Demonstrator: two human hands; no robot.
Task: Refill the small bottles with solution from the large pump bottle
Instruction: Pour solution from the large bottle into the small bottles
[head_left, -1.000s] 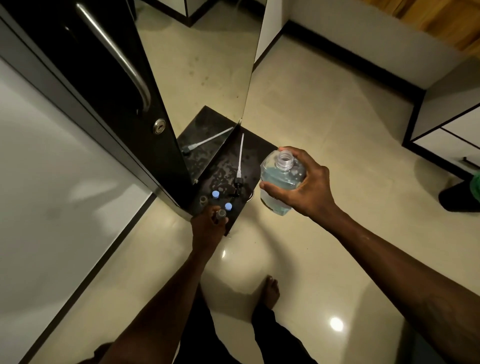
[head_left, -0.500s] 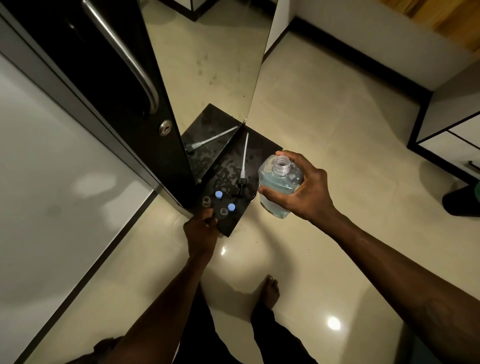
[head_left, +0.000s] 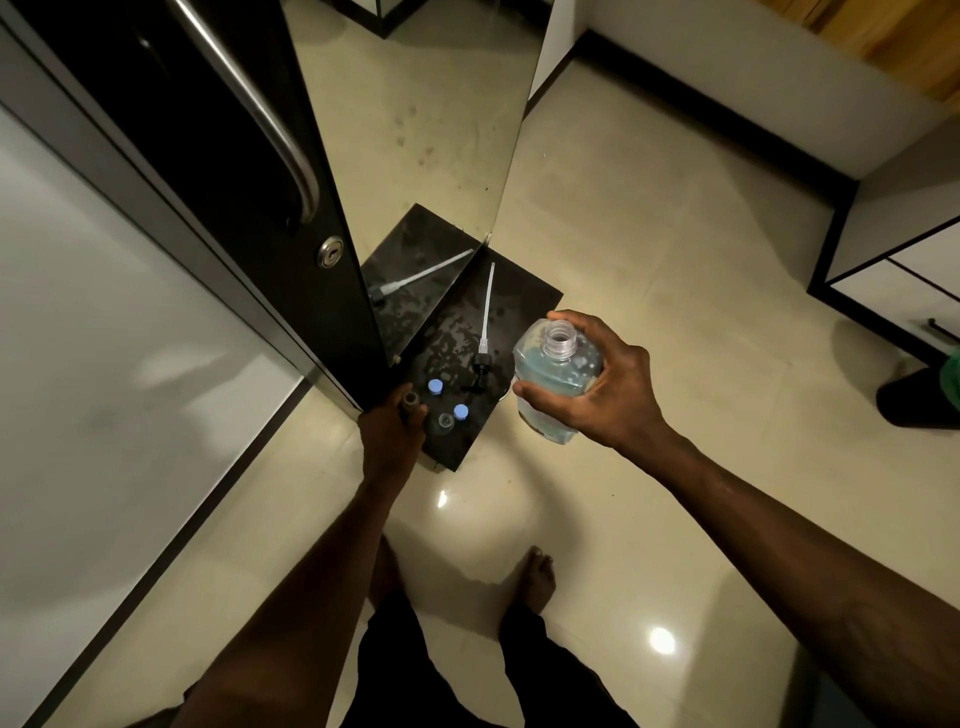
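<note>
The right hand (head_left: 597, 392) was wrapped around the big bottle (head_left: 553, 379) and held it up in the air, over the floor (head_left: 675, 260) and just to the right of the dark slab (head_left: 467, 332). The big bottle had no top on, and blue liquid sat inside it. Its pump (head_left: 482, 343), with a long white tube, lay flat on the slab near the bottle.

The left hand (head_left: 389, 436) was down at the near corner of the slab. Its fingers were closed around one small open bottle (head_left: 410, 401). It was dark there, so the grip looked firm but was hard to see well.

Another small open bottle (head_left: 445, 420) stood beside that hand. Two small bottles with blue caps (head_left: 435, 385) (head_left: 460, 411) stood close by on the slab.

A mirror (head_left: 415, 130) leaned behind the slab, next to a black door (head_left: 234, 156). Two bare feet (head_left: 537, 574) stood on the shiny floor.
</note>
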